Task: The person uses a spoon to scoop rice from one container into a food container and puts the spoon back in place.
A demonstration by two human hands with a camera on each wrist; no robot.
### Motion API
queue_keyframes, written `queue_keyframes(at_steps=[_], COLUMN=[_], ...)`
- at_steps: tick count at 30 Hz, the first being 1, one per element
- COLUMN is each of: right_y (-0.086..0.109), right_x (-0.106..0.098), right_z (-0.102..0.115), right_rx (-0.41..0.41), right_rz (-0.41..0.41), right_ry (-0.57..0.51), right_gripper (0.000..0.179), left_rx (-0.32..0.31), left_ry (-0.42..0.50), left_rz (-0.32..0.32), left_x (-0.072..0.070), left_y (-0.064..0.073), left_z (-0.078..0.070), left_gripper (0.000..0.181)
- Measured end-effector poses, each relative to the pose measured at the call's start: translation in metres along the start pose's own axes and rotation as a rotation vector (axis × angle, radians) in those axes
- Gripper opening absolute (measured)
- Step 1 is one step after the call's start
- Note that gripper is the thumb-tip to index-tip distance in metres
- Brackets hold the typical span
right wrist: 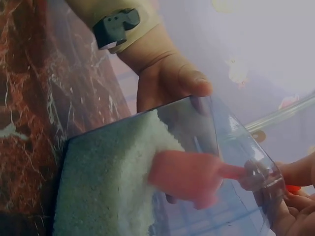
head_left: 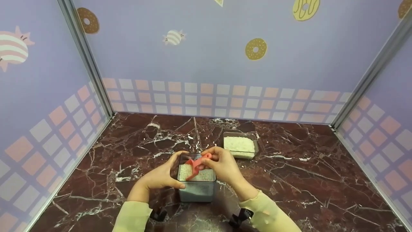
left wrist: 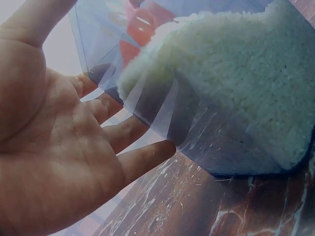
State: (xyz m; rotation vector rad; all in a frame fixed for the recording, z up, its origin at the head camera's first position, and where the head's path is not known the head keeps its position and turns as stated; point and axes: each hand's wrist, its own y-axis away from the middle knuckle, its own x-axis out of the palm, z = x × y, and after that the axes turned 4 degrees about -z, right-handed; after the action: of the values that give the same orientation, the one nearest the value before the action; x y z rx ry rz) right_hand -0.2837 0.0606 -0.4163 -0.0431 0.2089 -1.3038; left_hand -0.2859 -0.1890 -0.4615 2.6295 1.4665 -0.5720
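Observation:
A clear, bluish plastic box (head_left: 197, 192) stands upright on the table with white rice (head_left: 205, 175) inside. My left hand (head_left: 159, 176) holds the box at its left side, thumb on the near wall and fingers toward the far corner. With my right hand (head_left: 227, 166) I pinch the handle of a small red scoop (head_left: 195, 165) over the far right rim. The scoop's head is inside the box, tilted, its edge at the rice surface. In the right wrist view, the red scoop (right wrist: 182, 172) meets the rice through the clear wall.
A shallow clear container (head_left: 256, 145) of white rice sits behind and right of the box. Stray white grains lie on the dark red marbled table (head_left: 305, 180). Patterned lilac walls (head_left: 206, 64) stand at the back and both sides.

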Motion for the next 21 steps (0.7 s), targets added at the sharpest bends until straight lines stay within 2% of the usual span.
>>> queue_keyframes(at_steps=[4,8,15,21], right_y=[0.001,0.003,0.005,0.005], right_x=[-0.004,-0.009,-0.021,-0.030], right_z=[0.000,0.000,-0.005,-0.012], right_rx=[0.049,0.099,0.158,0.197], right_rz=[0.014,0.012,-0.014,-0.026], right_ry=[-0.116,-0.186,-0.211,-0.220], right_gripper=[0.025,0.030,0.030,0.034], left_rx=[-0.009,-0.027,-0.015,-0.029], left_ry=[-0.022,-0.016,0.000,-0.083], left_rz=[-0.009,0.000,0.000,-0.026], left_x=[0.000,0.000,0.000,-0.001], left_y=[0.001,0.001,0.000,0.001], left_z=[0.000,0.000,0.000,-0.001], left_gripper=[0.108,0.109,0.108,0.108])
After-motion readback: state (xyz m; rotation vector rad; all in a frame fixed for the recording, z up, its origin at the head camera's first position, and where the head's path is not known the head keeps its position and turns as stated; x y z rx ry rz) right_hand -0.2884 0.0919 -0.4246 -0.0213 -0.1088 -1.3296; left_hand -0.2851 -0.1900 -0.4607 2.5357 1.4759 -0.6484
